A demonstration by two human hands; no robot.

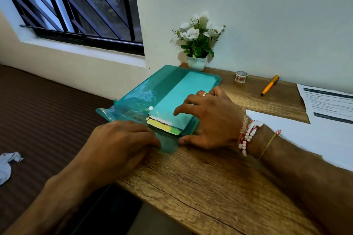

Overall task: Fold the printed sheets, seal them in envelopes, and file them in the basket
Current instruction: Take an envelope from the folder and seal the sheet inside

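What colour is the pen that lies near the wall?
The pen is orange-yellow with a dark tip, seen in the head view.

This looks like a room in a home, set up as a small desk corner. A wooden table (219, 183) stands against a plain white wall, with a barred window (76, 5) at the far left over a deep sill. A small pot of white flowers (198, 42) (they look artificial) sits at the far edge. Office things lie about: a roll of tape (241, 76), an orange pen (269, 85), printed sheets (328, 105) and a teal plastic folder (162, 97).
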